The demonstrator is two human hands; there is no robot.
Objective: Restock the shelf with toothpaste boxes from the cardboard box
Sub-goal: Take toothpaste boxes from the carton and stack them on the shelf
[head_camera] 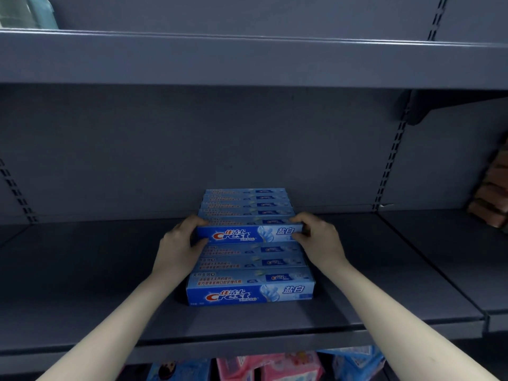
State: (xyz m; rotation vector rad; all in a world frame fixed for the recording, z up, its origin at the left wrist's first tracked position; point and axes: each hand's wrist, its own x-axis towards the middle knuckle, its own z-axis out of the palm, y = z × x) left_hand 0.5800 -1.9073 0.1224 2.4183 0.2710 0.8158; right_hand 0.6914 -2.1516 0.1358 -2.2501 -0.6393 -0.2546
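A row of blue Crest toothpaste boxes [248, 204] lies on the grey shelf [96, 270], running from the back panel toward the front edge. The frontmost box [250, 290] sits flat near the shelf's front. One box [248, 234] in the middle of the row is raised above its neighbours. My left hand [181, 240] grips its left end and my right hand [316, 235] grips its right end, fingers curled over the top and thumbs in front. The cardboard box is out of view.
A grey shelf board [247, 59] hangs overhead, with a pale green container [24, 12] at its far left. Brown packages [492, 193] sit on the neighbouring shelf at right. Pink and blue packs [269, 364] fill the shelf below.
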